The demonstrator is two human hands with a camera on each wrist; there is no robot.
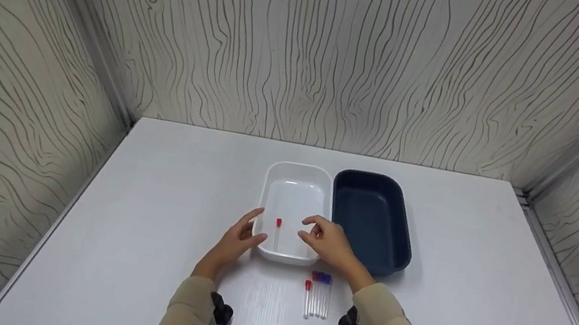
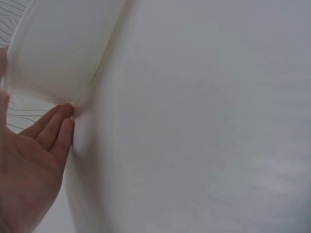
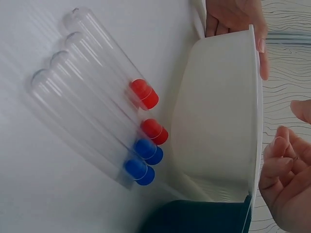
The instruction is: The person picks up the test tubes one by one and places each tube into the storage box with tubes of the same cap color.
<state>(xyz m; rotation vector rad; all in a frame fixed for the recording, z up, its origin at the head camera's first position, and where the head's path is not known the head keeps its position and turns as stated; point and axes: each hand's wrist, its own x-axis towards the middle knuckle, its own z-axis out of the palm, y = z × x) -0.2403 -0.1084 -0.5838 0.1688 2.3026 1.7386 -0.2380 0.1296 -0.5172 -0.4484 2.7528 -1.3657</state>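
Observation:
My left hand point(image 1: 235, 242) holds the near left corner of a white plastic bin point(image 1: 270, 182), thumb over the rim and fingers point(image 2: 62, 133) along the outer wall. One clear tube with a red cap point(image 1: 278, 223) lies inside this bin. Over the bin's near right part is my right hand point(image 1: 329, 243), its fingers bent, thumb and index finger apart with nothing between them. In front of the bin, several clear capped tubes point(image 3: 80, 73) lie side by side on the table, two with red caps point(image 3: 145, 94) and two with blue caps point(image 3: 148, 151).
A dark blue bin point(image 1: 374, 216) stands right beside the white one, under my right forearm. Both bins rest on a white table point(image 1: 176, 179) enclosed by wood-patterned panels point(image 1: 307, 49) at the back and sides.

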